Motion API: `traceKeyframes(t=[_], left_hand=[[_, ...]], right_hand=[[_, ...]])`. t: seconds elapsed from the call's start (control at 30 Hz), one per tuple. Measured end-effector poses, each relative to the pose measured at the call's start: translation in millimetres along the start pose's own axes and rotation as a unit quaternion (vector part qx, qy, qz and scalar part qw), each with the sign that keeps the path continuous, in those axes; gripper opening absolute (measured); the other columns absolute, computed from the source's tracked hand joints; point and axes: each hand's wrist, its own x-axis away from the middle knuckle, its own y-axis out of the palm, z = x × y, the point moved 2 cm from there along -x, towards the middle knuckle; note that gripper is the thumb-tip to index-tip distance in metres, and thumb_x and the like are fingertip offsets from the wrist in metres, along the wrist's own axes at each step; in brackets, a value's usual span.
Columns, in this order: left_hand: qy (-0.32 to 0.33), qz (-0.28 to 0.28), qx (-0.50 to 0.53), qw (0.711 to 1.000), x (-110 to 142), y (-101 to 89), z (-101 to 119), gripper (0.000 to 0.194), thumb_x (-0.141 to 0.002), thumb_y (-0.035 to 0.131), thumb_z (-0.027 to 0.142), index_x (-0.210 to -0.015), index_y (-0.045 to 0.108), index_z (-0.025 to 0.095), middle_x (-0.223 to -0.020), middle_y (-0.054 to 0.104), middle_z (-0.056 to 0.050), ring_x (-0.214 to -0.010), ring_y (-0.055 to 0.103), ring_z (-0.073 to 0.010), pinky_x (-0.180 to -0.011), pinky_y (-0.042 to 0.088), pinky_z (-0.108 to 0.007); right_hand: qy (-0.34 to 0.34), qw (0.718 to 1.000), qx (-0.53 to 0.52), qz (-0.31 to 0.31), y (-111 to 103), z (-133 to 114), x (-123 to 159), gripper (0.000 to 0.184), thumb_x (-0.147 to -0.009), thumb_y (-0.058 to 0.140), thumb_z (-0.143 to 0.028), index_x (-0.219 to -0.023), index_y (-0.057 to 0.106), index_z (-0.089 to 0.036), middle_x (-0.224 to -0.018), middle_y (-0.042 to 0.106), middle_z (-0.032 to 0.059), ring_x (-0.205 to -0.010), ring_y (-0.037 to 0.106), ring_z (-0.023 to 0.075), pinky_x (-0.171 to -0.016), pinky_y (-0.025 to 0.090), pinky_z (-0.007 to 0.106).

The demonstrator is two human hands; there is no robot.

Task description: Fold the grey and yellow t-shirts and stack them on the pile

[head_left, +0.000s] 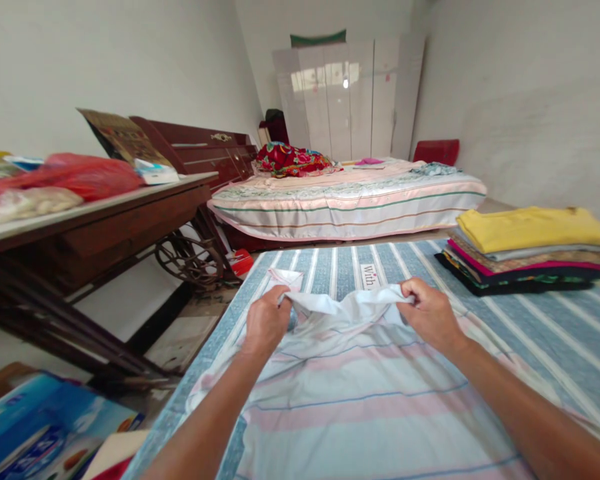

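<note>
A pale blue and pink striped shirt (360, 407) lies spread on a blue bed sheet with white stripes (325, 263). My left hand (267, 320) pinches one end of its whitish upper edge, which looks like the collar. At the other end of that edge, my right hand (430, 313) grips the cloth between thumb and fingers. Between both hands the edge is lifted a little and hangs in loose folds. Just beyond my left hand a pale corner of cloth, perhaps a sleeve end, rests on the sheet. The lower part of the shirt runs out of view.
A stack of folded clothes (530, 257), yellow on top, sits on the right of the bed. To the left stand a sewing-machine table (130, 207) with a red plastic bag (87, 177) and a blue box (55, 427). Behind is another bed (350, 207).
</note>
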Motion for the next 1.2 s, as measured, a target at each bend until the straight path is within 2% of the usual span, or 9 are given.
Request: traceKeyframes(t=[0.13, 0.27, 0.37, 0.47, 0.57, 0.67, 0.87, 0.97, 1.2], left_hand=[[0.132, -0.056, -0.115, 0.983, 19.2, 3.8, 2.8, 0.038, -0.068, 0.049, 0.009, -0.103, 0.062, 0.014, -0.111, 0.062, -0.013, -0.109, 0.054, -0.0276, -0.095, 0.041, -0.039], [0.214, -0.131, -0.163, 0.954, 36.6, 0.4, 27.5, 0.043, -0.063, 0.054, 0.008, -0.103, 0.061, 0.019, -0.135, 0.046, -0.014, -0.129, 0.035, -0.0345, -0.104, 0.026, -0.056], [0.256, -0.154, -0.167, 0.94, 45.2, 3.7, 44.7, 0.036, -0.062, 0.054, 0.006, -0.094, 0.062, 0.021, -0.137, 0.045, -0.012, -0.132, 0.031, -0.033, -0.106, 0.016, -0.061], [0.279, -0.165, -0.17, 0.931, 48.7, 10.8, 51.0, 0.03, -0.063, 0.051, 0.002, -0.085, 0.061, 0.019, -0.124, 0.056, -0.012, -0.122, 0.045, -0.0297, -0.105, 0.022, -0.056], [0.26, -0.159, -0.214, 0.928, 47.4, 14.0, 47.5, 0.025, -0.067, 0.048, 0.002, -0.083, 0.061, 0.017, -0.104, 0.063, -0.013, -0.103, 0.055, -0.0284, -0.091, 0.039, -0.046], [0.217, -0.109, -0.261, 0.934, 40.7, 8.2, 43.8, 0.016, -0.074, 0.046, 0.009, -0.081, 0.059, 0.016, -0.087, 0.062, -0.012, -0.089, 0.056, -0.0279, -0.076, 0.043, -0.038], [0.127, 0.005, -0.264, 0.956, 8.9, -7.3, 58.9, 0.016, -0.083, 0.042, 0.019, -0.086, 0.057, 0.018, -0.085, 0.062, -0.01, -0.086, 0.059, -0.0249, -0.068, 0.041, -0.03], [0.073, -0.015, -0.236, 0.969, -4.4, -2.5, 66.9, 0.023, -0.086, 0.038, 0.019, -0.102, 0.055, 0.019, -0.088, 0.064, -0.008, -0.078, 0.063, -0.023, -0.066, 0.041, -0.03], [0.084, -0.165, -0.211, 0.96, 8.6, 17.1, 56.9, 0.056, -0.08, 0.036, 0.005, -0.134, 0.037, 0.018, -0.114, 0.061, -0.014, -0.096, 0.063, -0.0256, -0.079, 0.047, -0.036]], right_hand=[[0.001, 0.998, -0.031, -0.047, 9.4, 13.3, 18.6, 0.007, -0.067, 0.046, -0.02, -0.069, 0.04, -0.023, -0.073, 0.059, -0.0023, -0.059, 0.05, 0.0119, -0.057, 0.039, 0.022], [-0.002, 0.997, -0.006, -0.08, 9.8, 14.0, 24.1, 0.019, -0.07, 0.043, -0.017, -0.085, 0.051, -0.023, -0.085, 0.065, -0.0002, -0.071, 0.06, 0.015, -0.068, 0.045, 0.025], [-0.044, 0.994, -0.019, -0.102, 8.8, 11.0, 24.0, 0.046, -0.072, 0.04, -0.013, -0.114, 0.053, -0.023, -0.11, 0.064, 0.0021, -0.097, 0.061, 0.0172, -0.084, 0.045, 0.028], [-0.087, 0.987, -0.056, -0.127, 8.3, 8.6, 23.7, 0.048, -0.072, 0.038, -0.01, -0.115, 0.056, -0.022, -0.111, 0.064, 0.0019, -0.101, 0.06, 0.0167, -0.087, 0.044, 0.028], [-0.085, 0.986, -0.08, -0.123, 5.8, 6.6, 21.9, 0.033, -0.071, 0.042, -0.011, -0.095, 0.062, -0.021, -0.091, 0.067, 0.001, -0.084, 0.062, 0.0156, -0.076, 0.046, 0.025], [-0.054, 0.988, -0.086, -0.115, 1.8, 3.2, 18.5, 0.023, -0.071, 0.045, -0.013, -0.085, 0.062, -0.02, -0.078, 0.065, -0.0003, -0.07, 0.06, 0.0143, -0.064, 0.045, 0.023], [-0.019, 0.993, -0.083, -0.079, -6.6, -8.0, 12.2, 0.037, -0.072, 0.044, -0.015, -0.103, 0.062, -0.023, -0.099, 0.066, 0.0009, -0.086, 0.062, 0.017, -0.078, 0.046, 0.027], [-0.033, 0.993, -0.084, -0.078, -7.6, -12.4, 11.6, 0.041, -0.073, 0.042, -0.014, -0.107, 0.062, -0.024, -0.107, 0.065, 0.0007, -0.093, 0.061, 0.0178, -0.084, 0.045, 0.029], [-0.022, 0.994, -0.096, -0.056, -5.4, -8.8, 11.1, 0.024, -0.073, 0.042, -0.012, -0.087, 0.059, -0.021, -0.075, 0.062, -0.0018, -0.067, 0.057, 0.013, -0.062, 0.043, 0.021]])
